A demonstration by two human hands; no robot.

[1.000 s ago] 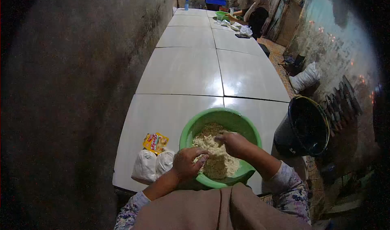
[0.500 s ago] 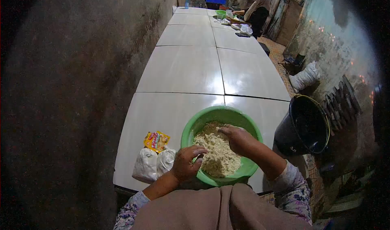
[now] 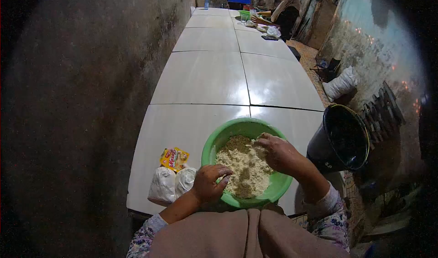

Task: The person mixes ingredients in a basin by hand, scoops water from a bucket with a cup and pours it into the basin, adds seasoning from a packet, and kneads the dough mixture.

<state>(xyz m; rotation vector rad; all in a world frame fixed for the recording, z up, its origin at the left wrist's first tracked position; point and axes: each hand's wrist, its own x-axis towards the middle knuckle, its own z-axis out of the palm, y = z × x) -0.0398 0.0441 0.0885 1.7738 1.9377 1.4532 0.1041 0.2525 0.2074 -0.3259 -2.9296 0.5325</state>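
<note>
A green basin stands on the near end of the white tiled table, holding a pale, crumbly floury mixture. My left hand is at the basin's left rim, its thumb and fingers curved and apart, with nothing seen between them. Over the right side of the basin is my right hand, its fingers bent down above the mixture. Some of the mixture seems to be at its fingertips, though blur hides how much. Left of the basin lie a yellow packet and two white plastic bags.
A black bucket stands just right of the table. At the far end, a person is beside another green bowl, and a blue bottle stands at the left. A white sack rests by the right wall.
My right hand has risen and shifted right above the mixture, with its fingers now bent downward. My left hand has hardly moved. The far person's posture has changed.
</note>
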